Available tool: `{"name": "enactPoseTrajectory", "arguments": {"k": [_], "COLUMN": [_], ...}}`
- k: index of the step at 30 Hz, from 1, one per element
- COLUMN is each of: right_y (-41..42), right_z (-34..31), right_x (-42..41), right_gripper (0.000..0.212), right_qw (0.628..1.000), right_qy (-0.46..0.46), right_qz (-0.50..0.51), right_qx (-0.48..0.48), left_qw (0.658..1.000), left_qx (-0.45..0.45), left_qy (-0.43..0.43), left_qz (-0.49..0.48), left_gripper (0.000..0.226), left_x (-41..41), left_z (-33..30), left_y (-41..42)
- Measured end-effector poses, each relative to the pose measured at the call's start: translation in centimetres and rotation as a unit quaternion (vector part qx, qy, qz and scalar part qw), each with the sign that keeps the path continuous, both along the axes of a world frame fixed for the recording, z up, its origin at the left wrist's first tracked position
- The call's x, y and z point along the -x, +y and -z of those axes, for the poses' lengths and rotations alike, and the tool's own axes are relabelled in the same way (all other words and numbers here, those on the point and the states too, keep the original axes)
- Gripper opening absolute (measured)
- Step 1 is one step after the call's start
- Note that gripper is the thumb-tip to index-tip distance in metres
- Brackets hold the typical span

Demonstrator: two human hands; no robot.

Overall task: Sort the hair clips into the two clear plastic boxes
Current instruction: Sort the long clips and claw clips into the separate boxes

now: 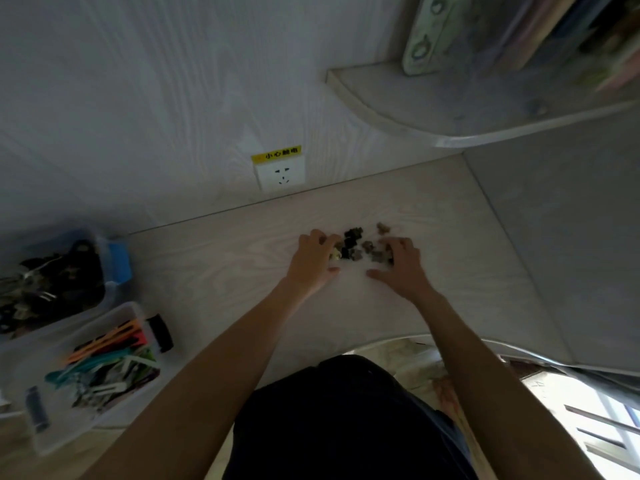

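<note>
Broadly, a pale wood-grain table [214, 265] is seen, backed by a white panelled wall [138, 98]. At the upper right a curved shelf [415, 98] is cut off by the frame edge, and the items on it are too blurred to be identified. At the left edge two clear plastic boxes are cropped: the farther box with a blue latch [119, 259] is filled with dark clips, the nearer box with a black latch [104, 372] with long coloured clips. A white wall socket [281, 175] is topped by a yellow label whose characters cannot be made out reliably. A small heap of dark and tan hair clips [360, 245] is flanked by the left hand [313, 263] and right hand [400, 266]. Both are laid with curled fingers at the heap's sides; whether any clip is held in either grip cannot be told.
</note>
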State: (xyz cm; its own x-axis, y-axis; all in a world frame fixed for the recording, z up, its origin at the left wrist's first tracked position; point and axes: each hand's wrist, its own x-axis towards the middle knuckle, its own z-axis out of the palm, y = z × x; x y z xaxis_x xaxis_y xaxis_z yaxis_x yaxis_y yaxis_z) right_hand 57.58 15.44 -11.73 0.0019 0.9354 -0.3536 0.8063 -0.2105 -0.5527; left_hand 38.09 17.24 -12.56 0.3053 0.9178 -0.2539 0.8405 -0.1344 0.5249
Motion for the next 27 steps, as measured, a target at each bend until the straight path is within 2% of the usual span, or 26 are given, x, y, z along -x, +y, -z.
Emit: {"name": "enactPoseTrajectory", "arguments": {"k": [5, 10, 14, 19, 24, 27], "right_y": [-1.1, -1.1, -1.3, -1.9, -1.8, -1.7], "right_z": [0.6, 0.5, 0.5, 0.6, 0.2, -0.8], "right_x": [3.8, 5.3, 5.4, 7.1, 8.8, 10.7], "right_gripper": [0.063, 0.055, 0.053, 0.053, 0.033, 0.029], "right_qw": [0.999, 1.0, 0.999, 0.996, 0.993, 0.99], "right_qy": [0.012, -0.002, 0.004, 0.079, 0.113, 0.133], "right_qz": [0.039, 0.001, -0.016, -0.03, -0.024, -0.046], "right_qx": [-0.025, -0.029, -0.03, -0.02, -0.021, -0.033], "left_qw": [0.997, 0.996, 0.992, 0.979, 0.971, 0.957], "left_qx": [0.006, 0.018, 0.07, 0.1, 0.114, 0.114], "left_qy": [-0.058, -0.085, -0.099, -0.164, -0.185, -0.216], "left_qz": [-0.042, -0.031, -0.032, -0.072, -0.097, -0.157], "left_gripper": [0.032, 0.038, 0.039, 0.037, 0.034, 0.032], "left_x": [0.1, 0.7, 1.3, 1.9, 3.9, 6.2], "left_z": [0.3, -0.1, -0.2, -1.1, -1.1, -1.4], "left_y": [-1.4, -1.7, -2.1, -3.1, -4.0, -4.7]}}
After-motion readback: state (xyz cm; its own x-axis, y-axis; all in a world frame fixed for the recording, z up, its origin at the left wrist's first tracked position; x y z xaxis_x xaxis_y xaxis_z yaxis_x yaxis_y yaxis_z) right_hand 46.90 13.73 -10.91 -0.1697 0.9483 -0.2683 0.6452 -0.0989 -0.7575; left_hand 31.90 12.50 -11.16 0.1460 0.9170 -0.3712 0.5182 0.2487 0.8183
